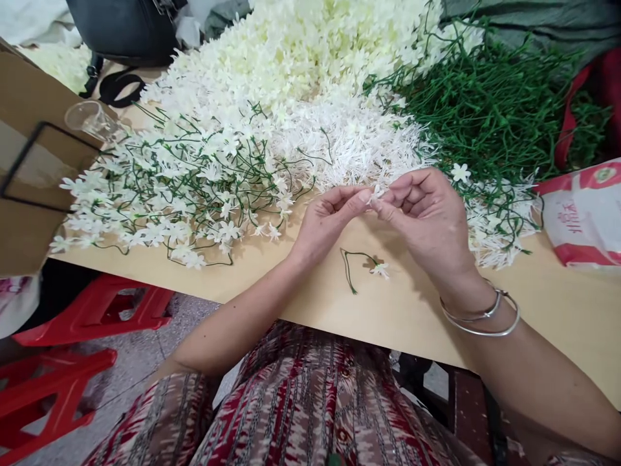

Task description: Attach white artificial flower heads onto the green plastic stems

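Both hands meet over the front of the table, fingertips pinched together on a small white artificial flower piece [378, 191]. My left hand [334, 217] grips it between thumb and forefinger from the left. From the right, my right hand [427, 217] pinches the same piece, its other fingers curled. Its exact shape is partly covered by the fingertips. Just below the hands, a green stem with one white flower [381, 270] lies on the table. Behind them spreads a heap of thin white flower parts [349, 145].
Stemmed white flowers [194, 188] pile up at left, beside a clear plastic cup [91, 119] and a cardboard box [29, 162]. Cream petals [301, 52] and green stems [490, 110] lie at the back. A red-and-white packet [585, 217] sits right. Red stools [97, 310] stand below left.
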A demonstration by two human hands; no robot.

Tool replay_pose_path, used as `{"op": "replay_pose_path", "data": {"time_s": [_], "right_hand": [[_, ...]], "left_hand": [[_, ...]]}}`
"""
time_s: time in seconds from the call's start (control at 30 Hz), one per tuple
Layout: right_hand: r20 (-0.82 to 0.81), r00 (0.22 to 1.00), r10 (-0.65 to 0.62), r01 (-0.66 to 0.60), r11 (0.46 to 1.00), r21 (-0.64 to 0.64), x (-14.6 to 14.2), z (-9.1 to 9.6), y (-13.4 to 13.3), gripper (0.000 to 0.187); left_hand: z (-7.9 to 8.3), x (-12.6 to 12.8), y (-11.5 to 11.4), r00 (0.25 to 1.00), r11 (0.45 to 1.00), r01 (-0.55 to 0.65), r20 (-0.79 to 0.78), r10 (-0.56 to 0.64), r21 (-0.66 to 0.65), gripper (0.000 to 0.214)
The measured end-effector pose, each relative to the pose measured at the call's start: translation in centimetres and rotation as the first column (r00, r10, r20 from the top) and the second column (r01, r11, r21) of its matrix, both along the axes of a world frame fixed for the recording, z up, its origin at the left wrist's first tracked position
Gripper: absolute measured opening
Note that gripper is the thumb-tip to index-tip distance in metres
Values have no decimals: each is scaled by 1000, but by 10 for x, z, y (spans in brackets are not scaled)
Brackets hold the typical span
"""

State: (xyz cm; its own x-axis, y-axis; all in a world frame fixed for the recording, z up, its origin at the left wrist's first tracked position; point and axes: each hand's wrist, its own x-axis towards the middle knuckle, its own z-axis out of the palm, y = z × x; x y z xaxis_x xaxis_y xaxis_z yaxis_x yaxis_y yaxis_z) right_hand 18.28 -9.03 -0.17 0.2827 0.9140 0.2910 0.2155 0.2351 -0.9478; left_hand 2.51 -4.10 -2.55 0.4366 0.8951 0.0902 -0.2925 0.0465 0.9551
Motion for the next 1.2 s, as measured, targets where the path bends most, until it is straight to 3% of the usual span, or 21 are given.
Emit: {"op": "replay_pose_path", "data": {"time_s": [0.23, 0.4, 0.6, 0.87, 0.97, 1.07, 1.13, 1.2], "right_hand": [[-22, 998, -50, 51, 997, 54, -1, -3, 1, 33], [84, 990, -112, 109, 993, 47, -3, 2, -1, 23], [97, 990, -105, 103, 994, 30, -2, 1, -2, 23], [23, 999, -29, 30, 999, -40, 5, -5, -2, 22], [-79, 997, -11, 4, 996, -93, 6, 0, -3, 23], [-218, 976, 24, -55, 989, -139, 5, 3, -3, 23], [-244, 969, 32, -67, 988, -137, 5, 3, -3, 24], [-217, 976, 15, -40, 993, -113, 5, 1, -3, 24]], "left_hand": [[-7, 5, 4, 995, 1000, -2, 95, 5, -26, 24], [-4, 8, 6, 985, 992, -30, 162, 50, -124, 37], [-1, 6, 6, 980, 987, -22, 191, 53, -160, 32], [0, 5, 3, 993, 1000, -15, 115, 15, 2, 28], [5, 5, 0, 998, 983, -47, 48, 39, 179, 26], [8, 6, -2, 991, 927, -112, -28, 131, 359, 16], [8, 6, -2, 990, 933, -114, -34, 133, 341, 15], [7, 5, -2, 996, 967, -81, -3, 84, 240, 18]]}}
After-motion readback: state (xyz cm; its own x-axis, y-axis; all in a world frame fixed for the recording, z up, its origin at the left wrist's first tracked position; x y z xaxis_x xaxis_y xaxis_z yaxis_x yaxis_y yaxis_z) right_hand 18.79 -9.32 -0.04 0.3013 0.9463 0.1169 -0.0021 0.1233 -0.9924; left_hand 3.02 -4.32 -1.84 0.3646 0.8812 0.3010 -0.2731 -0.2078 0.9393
